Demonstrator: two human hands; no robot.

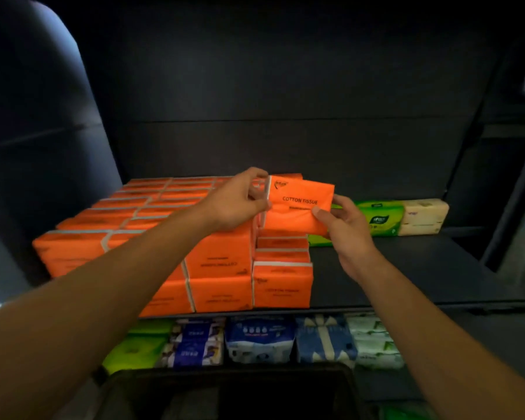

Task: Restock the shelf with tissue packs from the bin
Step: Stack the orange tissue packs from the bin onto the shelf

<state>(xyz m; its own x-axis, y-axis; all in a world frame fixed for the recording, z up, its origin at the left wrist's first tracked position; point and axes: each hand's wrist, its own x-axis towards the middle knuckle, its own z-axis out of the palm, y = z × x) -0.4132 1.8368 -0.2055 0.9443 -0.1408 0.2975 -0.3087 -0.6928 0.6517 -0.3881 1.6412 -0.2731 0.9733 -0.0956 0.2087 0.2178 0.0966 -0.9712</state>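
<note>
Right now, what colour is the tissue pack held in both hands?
The tissue pack is bright orange with dark lettering, seen clearly in the head view.

The place is a shop. A dark display shelf (406, 268) carries rows of identical orange tissue packs (222, 262) stacked two high, with a green pack (379, 218) and a cream pack (425, 216) further along. The tier below holds other wrapped tissue brands (261, 338).

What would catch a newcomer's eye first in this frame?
The bright orange cotton tissue pack, held at its sides by the left grip and right grip above the middle of the shelf. Next, the block of stacked orange packs filling the shelf's left half, with a green pack and a cream pack at the back right.
</note>
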